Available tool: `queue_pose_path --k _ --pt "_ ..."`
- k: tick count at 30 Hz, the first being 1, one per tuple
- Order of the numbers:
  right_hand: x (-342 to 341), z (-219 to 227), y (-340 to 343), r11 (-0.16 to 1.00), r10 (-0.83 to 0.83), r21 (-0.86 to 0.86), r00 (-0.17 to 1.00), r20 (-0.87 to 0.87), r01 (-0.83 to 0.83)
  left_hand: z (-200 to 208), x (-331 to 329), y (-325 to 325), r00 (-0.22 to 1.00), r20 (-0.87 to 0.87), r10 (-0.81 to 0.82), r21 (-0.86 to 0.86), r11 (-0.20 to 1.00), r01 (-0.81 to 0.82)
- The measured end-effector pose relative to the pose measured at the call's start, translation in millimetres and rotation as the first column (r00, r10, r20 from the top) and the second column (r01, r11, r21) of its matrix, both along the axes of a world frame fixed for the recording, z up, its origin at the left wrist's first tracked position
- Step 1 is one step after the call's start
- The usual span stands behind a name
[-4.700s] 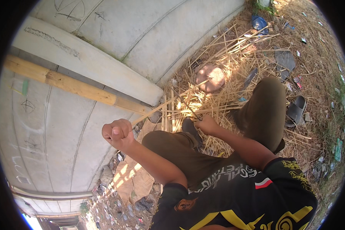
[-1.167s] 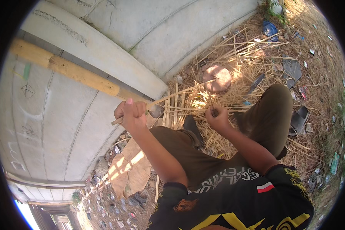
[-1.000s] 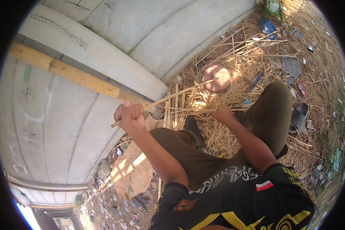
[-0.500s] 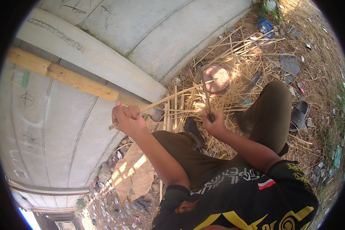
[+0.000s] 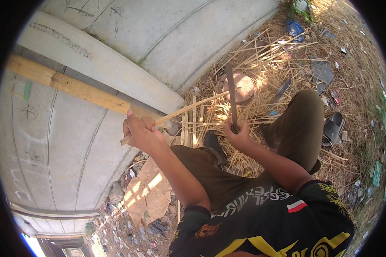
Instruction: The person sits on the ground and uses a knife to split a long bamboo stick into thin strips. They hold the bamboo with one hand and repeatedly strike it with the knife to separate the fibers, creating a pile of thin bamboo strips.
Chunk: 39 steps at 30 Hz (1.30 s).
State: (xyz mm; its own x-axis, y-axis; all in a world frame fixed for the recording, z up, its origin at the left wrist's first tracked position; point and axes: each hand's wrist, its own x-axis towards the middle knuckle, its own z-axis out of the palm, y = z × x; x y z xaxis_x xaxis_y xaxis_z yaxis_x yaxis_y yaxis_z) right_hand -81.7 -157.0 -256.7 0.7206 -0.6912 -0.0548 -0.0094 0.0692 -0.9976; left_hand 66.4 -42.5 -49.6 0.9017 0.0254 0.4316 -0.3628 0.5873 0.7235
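Note:
My left hand (image 5: 141,132) is closed around the near end of a long pale bamboo strip (image 5: 193,106), whose short butt pokes out behind the fist. The strip slants away to the right. Its far end meets the dark blade of a long knife (image 5: 232,88), just left of a round chopping block (image 5: 240,87). My right hand (image 5: 238,133) grips the knife low down, fingers wrapped round the handle, which they mostly hide. The blade points away from me, its broad side now showing.
Loose bamboo strips and shavings (image 5: 261,55) cover the ground around the block. A concrete wall (image 5: 184,38) with a bamboo pole (image 5: 85,92) along it stands at left. Flattened cardboard (image 5: 152,199) lies near my left knee, a sandal (image 5: 333,129) at right.
The knife blade has turned in my right hand, so it looks wider, and its tip has shifted slightly right and away. The strip's far end no longer reaches past the blade over the block.

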Motion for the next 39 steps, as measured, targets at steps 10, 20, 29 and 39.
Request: queue_pose_path --k 10,20,29,39 --pt "-4.4 37.9 -3.2 0.994 0.009 -0.103 0.987 -0.159 -0.026 -0.2 12.4 10.3 0.998 -0.043 0.036 0.001 0.999 -0.036" --pt "8.6 -3.0 -11.0 0.990 0.111 -0.020 0.864 -0.491 -0.139 -6.2 20.3 15.0 0.998 -0.004 -0.061 0.038 0.997 0.061" --pt "-0.8 15.6 5.6 1.000 -0.002 -0.012 0.988 0.157 0.004 -4.7 16.6 6.8 0.999 -0.018 -0.040 0.011 0.999 0.040" --pt "3.9 35.2 -14.5 0.997 -0.061 -0.048 0.990 0.125 0.068 -12.1 28.7 23.8 0.998 0.013 -0.060 -0.026 0.998 0.060"
